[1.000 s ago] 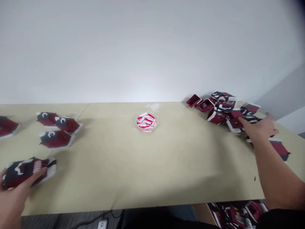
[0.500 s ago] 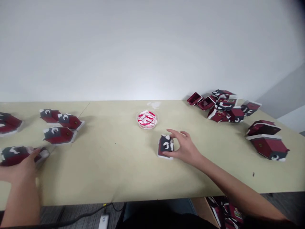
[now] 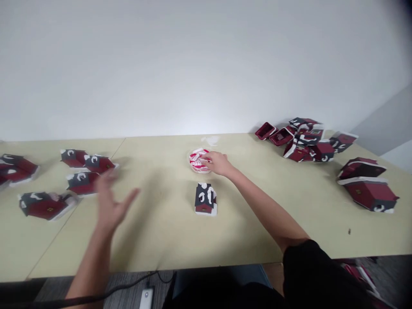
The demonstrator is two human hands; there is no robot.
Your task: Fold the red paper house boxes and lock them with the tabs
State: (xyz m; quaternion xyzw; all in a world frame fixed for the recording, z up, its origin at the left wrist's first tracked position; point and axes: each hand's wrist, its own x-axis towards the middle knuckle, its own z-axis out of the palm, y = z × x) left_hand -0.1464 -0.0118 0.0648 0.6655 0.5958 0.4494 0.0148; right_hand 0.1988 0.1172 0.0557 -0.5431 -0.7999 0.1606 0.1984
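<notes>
My right hand (image 3: 217, 163) reaches over a clear round bowl (image 3: 200, 172) of small red-and-white striped pieces (image 3: 197, 159). Its fingers are bent close together at the pieces, and whatever lies between the fingertips is hidden. In front of the bowl a small toy house (image 3: 205, 199) stands on the table, dark red with a grey roof, white snow-like patches and a white base. My left hand (image 3: 112, 204) is raised over the left side of the table, blurred, with thumb and fingers spread and nothing held. Just left of it sits another toy house (image 3: 46, 206).
More red toy houses (image 3: 82, 182) stand in a group at the left. Several others lie heaped (image 3: 305, 141) at the back right, some showing hollow insides. Two larger-looking house pieces (image 3: 370, 191) rest near the right edge. A black cable (image 3: 119, 289) hangs below the front edge.
My left hand has let go of the toy house at the left and moved right, opening. My right hand has left the middle house and moved to the bowl. The middle house is turned and further left.
</notes>
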